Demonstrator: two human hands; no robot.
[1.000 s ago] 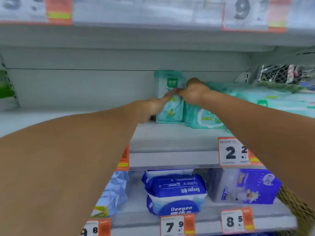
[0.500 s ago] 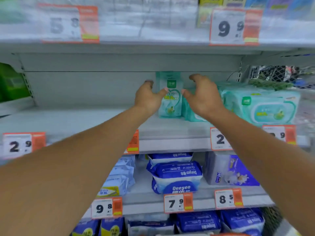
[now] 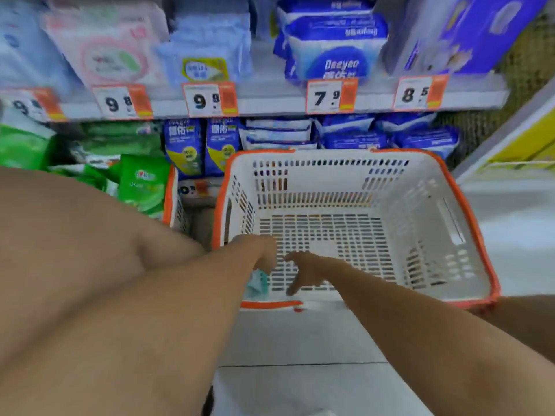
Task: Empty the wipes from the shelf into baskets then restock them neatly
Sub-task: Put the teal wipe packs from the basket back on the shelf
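A person leans over a white basket (image 3: 354, 205) with an orange rim, standing on the floor in front of store shelving. Both bare arms reach down to the basket's near left corner. The left hand (image 3: 264, 253) grips a small pale teal wipes pack (image 3: 257, 284), which hangs just under its fingers, low inside the basket against the near wall. The right hand (image 3: 306, 273) hovers just beside it with fingers loosely spread and pointing down, holding nothing. Apart from this pack, the basket's slotted floor shows bare. This appears to be the emptying step, with the pack about to be dropped in. Next, the left hand likely needs to let go, then both hands return to the shelf above for more wipes.
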